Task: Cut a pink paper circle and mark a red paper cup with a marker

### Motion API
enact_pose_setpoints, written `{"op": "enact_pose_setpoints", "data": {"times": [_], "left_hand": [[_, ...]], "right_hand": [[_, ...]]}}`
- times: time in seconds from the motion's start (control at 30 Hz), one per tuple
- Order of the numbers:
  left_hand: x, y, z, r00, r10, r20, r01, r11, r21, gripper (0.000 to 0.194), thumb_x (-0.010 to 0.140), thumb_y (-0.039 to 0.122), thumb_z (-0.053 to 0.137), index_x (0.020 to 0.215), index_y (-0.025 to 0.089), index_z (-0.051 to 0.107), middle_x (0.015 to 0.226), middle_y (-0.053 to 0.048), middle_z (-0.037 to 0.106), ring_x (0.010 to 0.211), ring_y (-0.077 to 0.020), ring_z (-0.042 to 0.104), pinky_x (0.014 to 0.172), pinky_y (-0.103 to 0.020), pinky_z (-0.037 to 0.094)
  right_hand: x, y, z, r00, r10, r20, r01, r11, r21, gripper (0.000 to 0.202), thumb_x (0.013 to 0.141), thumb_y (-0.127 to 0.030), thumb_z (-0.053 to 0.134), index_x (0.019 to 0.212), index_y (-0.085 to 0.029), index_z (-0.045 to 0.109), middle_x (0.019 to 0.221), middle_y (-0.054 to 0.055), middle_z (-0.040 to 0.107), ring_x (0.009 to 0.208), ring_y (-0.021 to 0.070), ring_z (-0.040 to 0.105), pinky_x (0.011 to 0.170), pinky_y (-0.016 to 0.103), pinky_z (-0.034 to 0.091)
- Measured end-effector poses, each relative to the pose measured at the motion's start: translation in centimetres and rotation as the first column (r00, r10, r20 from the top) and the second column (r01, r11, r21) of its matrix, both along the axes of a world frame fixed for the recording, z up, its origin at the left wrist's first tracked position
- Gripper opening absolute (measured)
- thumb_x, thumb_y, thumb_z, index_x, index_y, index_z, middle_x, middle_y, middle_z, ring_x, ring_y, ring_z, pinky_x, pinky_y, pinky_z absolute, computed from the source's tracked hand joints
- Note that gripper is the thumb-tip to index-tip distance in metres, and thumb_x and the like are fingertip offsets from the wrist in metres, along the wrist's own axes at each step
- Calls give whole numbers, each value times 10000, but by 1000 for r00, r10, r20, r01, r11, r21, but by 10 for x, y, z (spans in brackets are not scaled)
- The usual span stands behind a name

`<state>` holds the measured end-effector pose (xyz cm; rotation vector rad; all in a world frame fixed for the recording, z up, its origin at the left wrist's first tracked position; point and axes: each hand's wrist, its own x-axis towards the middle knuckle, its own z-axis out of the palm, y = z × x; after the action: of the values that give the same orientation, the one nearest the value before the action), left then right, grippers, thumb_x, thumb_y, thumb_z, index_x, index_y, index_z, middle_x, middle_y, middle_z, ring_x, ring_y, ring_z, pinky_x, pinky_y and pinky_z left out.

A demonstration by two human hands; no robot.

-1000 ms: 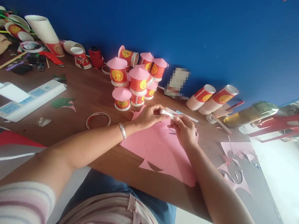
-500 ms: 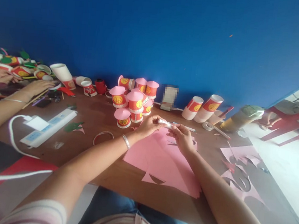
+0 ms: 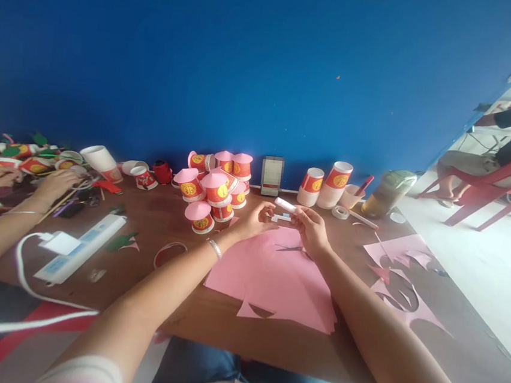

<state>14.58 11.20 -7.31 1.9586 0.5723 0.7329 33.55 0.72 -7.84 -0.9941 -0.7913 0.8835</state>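
Note:
My right hand [image 3: 310, 226] is closed on a short white tube [image 3: 285, 205], which it holds tilted above pink paper sheets [image 3: 269, 277]. Just left of the tube is my left hand [image 3: 257, 219], its thumb and fingertips curled together; whatever they pinch is too small to make out. Between the hands, below the tube, a slim white-and-blue piece [image 3: 282, 217] shows, partly covered by fingers. Scissors [image 3: 289, 248] lie on the pink sheets near my right hand.
Pink-topped red paper cups [image 3: 216, 188] are stacked behind my left hand. Behind my right stand paired cups [image 3: 335, 187], a tape roll [image 3: 340, 212] and a jar [image 3: 388, 195]. Paper scraps [image 3: 407, 302] lie right; a power strip [image 3: 81, 247] and another person's hands [image 3: 57, 187] are left.
My hands have moved apart: the tube, earlier between both hands' fingers, is now in my right hand only. The view has shifted slightly right and up.

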Motion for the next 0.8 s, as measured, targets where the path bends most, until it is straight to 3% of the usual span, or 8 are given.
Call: {"op": "enact_pose_setpoints", "data": {"times": [0.1,0.27,0.37,0.57,0.8], "left_hand": [[5,8,-8,967,103,-232,-43,968,249,395,890,290,762,1269,228,672,1177,-82,667,854,-173,643,813,-327,548],[21,8,-11,953,129,-276,-33,945,326,104,872,156,663,920,191,748,1093,-82,659,814,-194,634,814,-354,530],[21,7,-10,956,138,-260,-48,944,325,84,888,180,658,873,198,739,1087,-87,696,839,-212,661,828,-362,535],[1,6,0,972,147,-182,-99,964,247,149,970,354,665,1027,229,722,1041,-67,787,955,-229,741,880,-355,566],[-10,1,3,991,121,-53,-113,984,139,202,909,402,734,954,207,702,985,-62,810,930,-212,764,881,-342,590]], "right_hand": [[6,3,-4,996,-88,7,88,996,9,531,667,-657,911,865,-214,694,724,-32,617,668,135,570,639,288,574],[5,2,-9,989,-139,55,139,990,4,485,712,-648,866,844,-232,654,686,-43,596,624,138,540,608,295,551],[2,0,-10,986,-139,97,139,990,8,480,739,-658,842,863,-232,658,693,-41,599,614,138,536,607,303,553],[2,2,-15,970,-118,211,119,993,8,486,791,-693,789,886,-242,634,647,-60,556,587,140,526,601,310,547],[0,5,-25,920,-87,382,102,995,-18,435,880,-647,669,979,-226,627,664,-63,557,610,155,563,667,344,540]]}}
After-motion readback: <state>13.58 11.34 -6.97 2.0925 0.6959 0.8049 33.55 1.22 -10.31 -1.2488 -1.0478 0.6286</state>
